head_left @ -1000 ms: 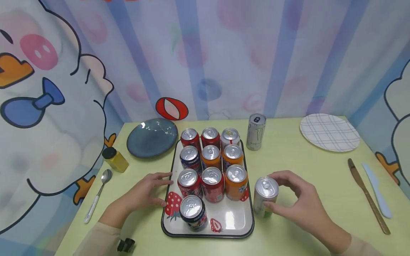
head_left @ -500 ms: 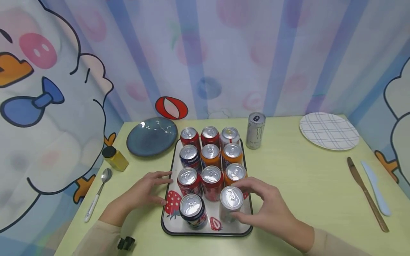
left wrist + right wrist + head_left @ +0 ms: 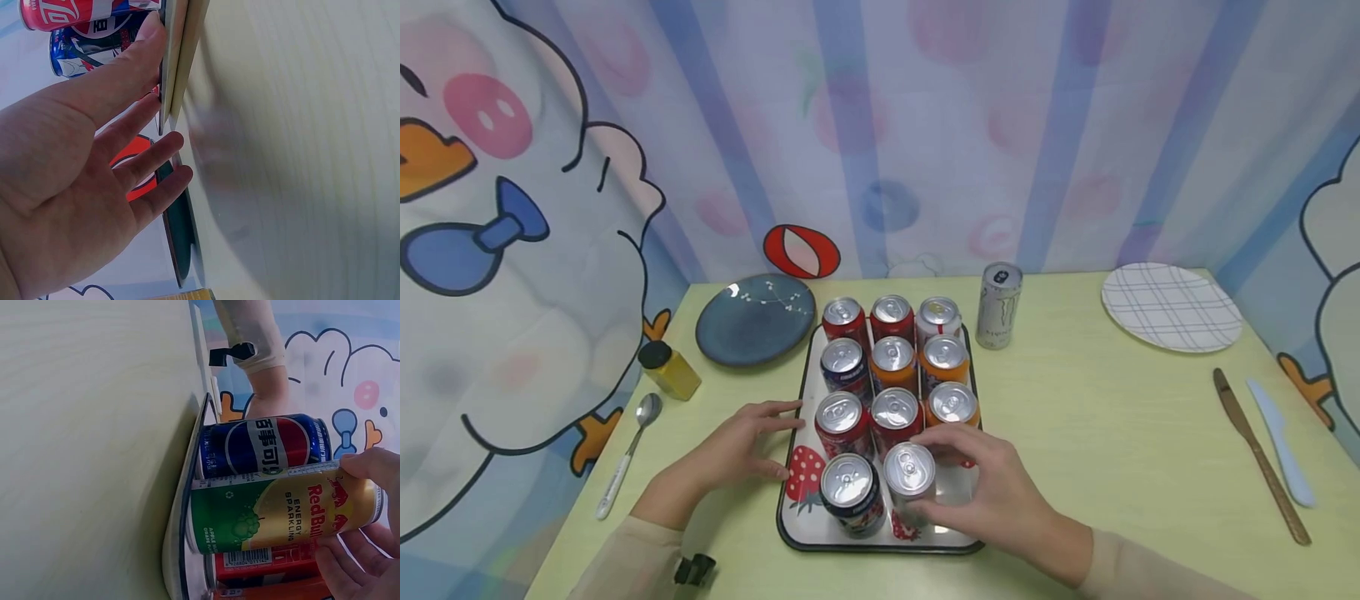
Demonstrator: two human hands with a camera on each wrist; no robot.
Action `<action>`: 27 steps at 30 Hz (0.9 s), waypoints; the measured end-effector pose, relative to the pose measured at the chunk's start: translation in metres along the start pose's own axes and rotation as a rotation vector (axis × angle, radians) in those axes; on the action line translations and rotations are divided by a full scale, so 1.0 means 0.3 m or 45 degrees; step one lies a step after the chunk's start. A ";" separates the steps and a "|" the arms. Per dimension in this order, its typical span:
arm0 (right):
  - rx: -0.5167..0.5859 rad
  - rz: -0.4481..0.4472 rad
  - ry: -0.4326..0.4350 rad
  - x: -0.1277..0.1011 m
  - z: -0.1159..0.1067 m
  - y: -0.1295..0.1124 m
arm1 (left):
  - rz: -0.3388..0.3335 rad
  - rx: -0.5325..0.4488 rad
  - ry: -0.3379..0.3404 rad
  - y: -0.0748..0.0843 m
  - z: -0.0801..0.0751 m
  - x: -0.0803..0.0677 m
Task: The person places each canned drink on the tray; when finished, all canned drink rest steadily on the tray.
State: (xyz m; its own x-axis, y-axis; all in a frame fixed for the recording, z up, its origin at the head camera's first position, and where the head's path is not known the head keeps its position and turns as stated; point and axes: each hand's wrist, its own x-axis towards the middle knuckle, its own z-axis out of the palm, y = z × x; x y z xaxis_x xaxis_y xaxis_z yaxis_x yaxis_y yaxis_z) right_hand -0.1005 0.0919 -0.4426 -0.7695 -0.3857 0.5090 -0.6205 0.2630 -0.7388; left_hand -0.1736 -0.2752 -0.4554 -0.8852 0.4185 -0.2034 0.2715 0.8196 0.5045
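My right hand (image 3: 992, 493) grips a gold and green Red Bull can (image 3: 275, 512) upright between thumb and fingers, over the front row of the tray (image 3: 805, 530). Close to its left stands a dark blue Pepsi can (image 3: 853, 500). Behind are several more cans in rows, among them red cans (image 3: 896, 429) and orange cans (image 3: 953, 408). At the tray's left edge my left hand (image 3: 733, 450) lies with fingers spread and relaxed, the fingertips right at the rim. In the right wrist view the can's base is close over the tray floor.
A tall silver Monster can (image 3: 998, 307) stands behind the tray at right. Around lie a dark blue plate (image 3: 756, 321), a yellow jar (image 3: 672, 373), a spoon (image 3: 625, 467), a checked plate (image 3: 1172, 308), a brown knife (image 3: 1258, 454) and a pale blue knife (image 3: 1283, 446).
My right hand has carried the Red Bull can leftward from the table right of the tray to the tray's front row, beside the Pepsi can. My left hand has stayed at the rim.
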 end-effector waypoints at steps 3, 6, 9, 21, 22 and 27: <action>-0.014 0.035 -0.015 0.001 0.002 0.001 | -0.002 -0.002 -0.001 -0.001 0.000 0.002; -0.037 0.046 -0.030 0.001 -0.010 0.000 | -0.007 -0.009 -0.009 -0.001 0.000 0.004; -0.024 0.058 -0.028 0.008 -0.043 -0.002 | -0.017 -0.007 -0.017 -0.003 0.002 0.005; -0.139 0.104 0.269 0.148 -0.249 0.141 | 0.018 -0.007 -0.004 -0.002 -0.006 0.002; -0.167 0.124 0.300 0.163 -0.264 0.164 | 0.020 -0.008 -0.005 -0.002 -0.007 0.003; -0.314 0.248 0.440 0.225 -0.318 0.282 | 0.016 -0.017 -0.006 -0.003 -0.005 0.002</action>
State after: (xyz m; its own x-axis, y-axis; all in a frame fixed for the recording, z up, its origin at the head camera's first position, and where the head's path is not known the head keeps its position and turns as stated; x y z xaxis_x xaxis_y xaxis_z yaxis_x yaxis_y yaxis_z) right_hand -0.2192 0.1725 -0.4286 -0.8544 -0.0024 0.5197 -0.4449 0.5201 -0.7291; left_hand -0.1749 -0.2762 -0.4547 -0.8800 0.4305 -0.2007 0.2775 0.8090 0.5182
